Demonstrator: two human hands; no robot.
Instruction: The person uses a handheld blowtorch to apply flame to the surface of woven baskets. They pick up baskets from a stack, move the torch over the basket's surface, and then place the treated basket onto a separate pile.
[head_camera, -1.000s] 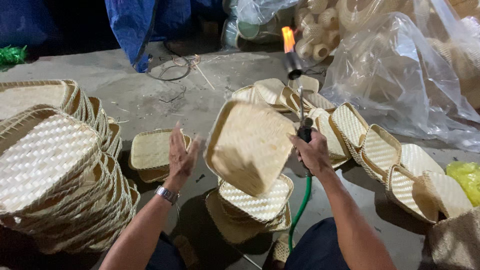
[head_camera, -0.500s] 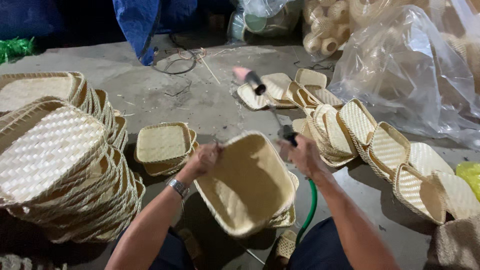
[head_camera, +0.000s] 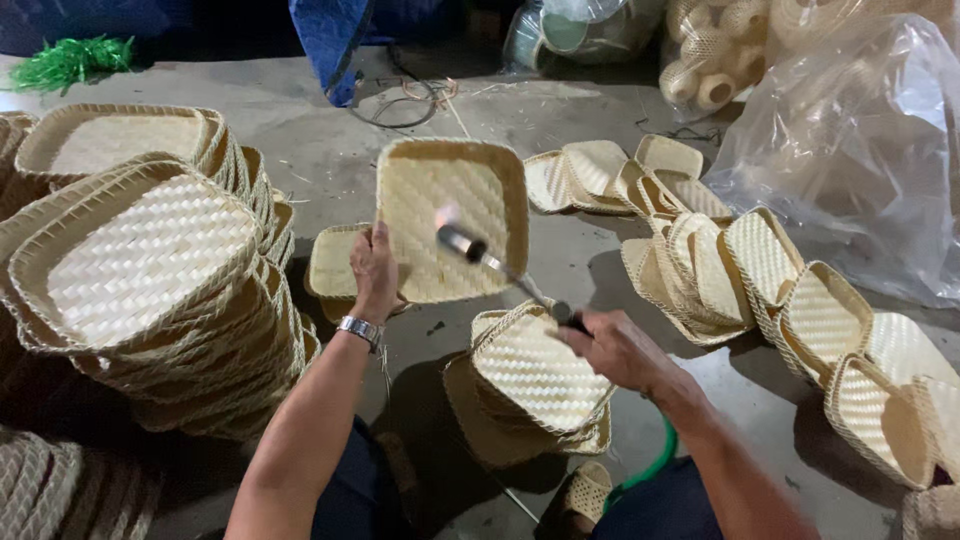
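Observation:
My left hand grips the near edge of a square woven bamboo tray and holds it upright, its hollow inner side facing me. My right hand holds a gas torch by its handle. The torch's lit nozzle points at the tray's inside, with a small flame at its tip. A green hose runs down from under my right wrist. A short stack of similar trays lies upside down on the floor just below my hands.
A tall pile of woven trays fills the left. More trays lean in a row on the right, beside a clear plastic bag. Another small tray lies behind my left hand. Concrete floor and blue cloth lie beyond.
The tray was turned from back-facing, then tilted flat, and now stands upright with its inside toward me. The torch swung down from pointing up to aiming at the tray's inside.

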